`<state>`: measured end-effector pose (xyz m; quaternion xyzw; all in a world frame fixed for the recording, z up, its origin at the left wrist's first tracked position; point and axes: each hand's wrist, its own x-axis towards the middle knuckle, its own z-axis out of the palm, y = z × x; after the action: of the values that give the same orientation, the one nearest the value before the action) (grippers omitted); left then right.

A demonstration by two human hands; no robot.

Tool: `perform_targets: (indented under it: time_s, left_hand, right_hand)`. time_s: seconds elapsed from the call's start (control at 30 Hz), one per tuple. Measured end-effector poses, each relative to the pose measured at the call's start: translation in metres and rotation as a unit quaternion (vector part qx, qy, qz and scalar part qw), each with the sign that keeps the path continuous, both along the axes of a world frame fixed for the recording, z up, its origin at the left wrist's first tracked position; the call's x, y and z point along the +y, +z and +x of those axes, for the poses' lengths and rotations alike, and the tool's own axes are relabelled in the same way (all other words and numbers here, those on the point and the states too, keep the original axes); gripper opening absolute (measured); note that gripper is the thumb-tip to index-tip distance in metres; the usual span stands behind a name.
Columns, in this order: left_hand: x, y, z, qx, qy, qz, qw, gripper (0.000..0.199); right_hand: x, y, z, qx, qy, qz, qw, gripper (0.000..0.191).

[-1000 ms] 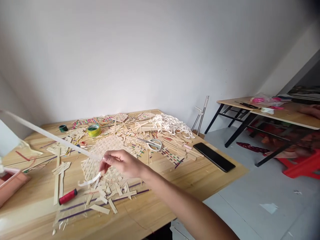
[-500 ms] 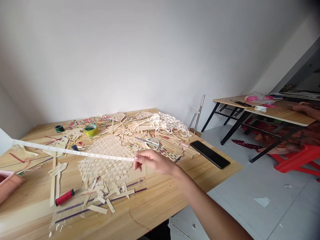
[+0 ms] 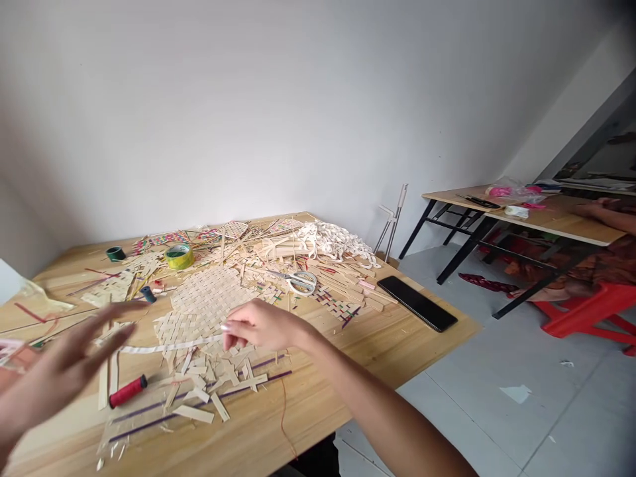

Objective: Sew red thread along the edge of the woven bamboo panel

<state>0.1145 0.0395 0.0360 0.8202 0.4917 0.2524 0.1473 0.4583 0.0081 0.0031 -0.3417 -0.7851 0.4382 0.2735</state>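
My right hand [image 3: 261, 326] pinches one end of a narrow white strip [image 3: 173, 346] between thumb and fingers. The strip runs leftward above a woven mat of pale strips [image 3: 209, 298], and its far end lies close to my left hand [image 3: 64, 374]. That hand is slightly blurred, with its fingers stretched apart and nothing visibly gripped. Below the strip, a spool of red thread [image 3: 128, 391] rests on the table beside cut pale slivers [image 3: 196, 414] and purple strips [image 3: 248, 387].
White-handled scissors [image 3: 302, 283], a yellow tape roll [image 3: 179, 257] and a heap of white cord [image 3: 338, 242] lie farther back. A black phone [image 3: 416, 303] sits near the table's right edge. Another person's arm [image 3: 603, 215] rests on a second table; a red stool [image 3: 591, 311] stands below.
My left hand has come into view from the left, fingers spread. My right hand has moved left and slightly down with the strip, which now hangs lower and looks shorter.
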Motion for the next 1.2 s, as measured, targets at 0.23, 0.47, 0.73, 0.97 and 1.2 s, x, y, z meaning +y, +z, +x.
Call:
perform_targets:
  time_s: [0.23,0.47,0.73,0.97,1.2]
  left_hand:
    - [-0.027,-0.041,0.078,-0.142,-0.168,-0.192,0.956,0.040]
    - [-0.031,-0.051,0.080,-0.227,-0.187,-0.286,0.912,0.030]
    - [-0.024,-0.059,0.067,-0.299,-0.131,-0.225,0.918,0.035]
    - [-0.017,-0.058,0.060,-0.284,-0.074,-0.266,0.918,0.042]
    - [-0.015,-0.065,0.061,-0.125,-0.069,-0.124,0.982,0.036]
  right_hand:
    - [0.010,-0.002,-0.036,0.006,0.046,0.007,0.999,0.034]
    - [0.013,-0.029,-0.037,0.088,0.036,-0.053,0.994,0.039]
    - [0.026,-0.029,-0.010,0.192,-0.047,-0.052,0.979,0.056]
    - [0.055,-0.039,0.035,0.140,-0.284,-0.042,0.948,0.056]
    - [0.060,-0.047,0.046,-0.037,-0.353,-0.002,0.935,0.036]
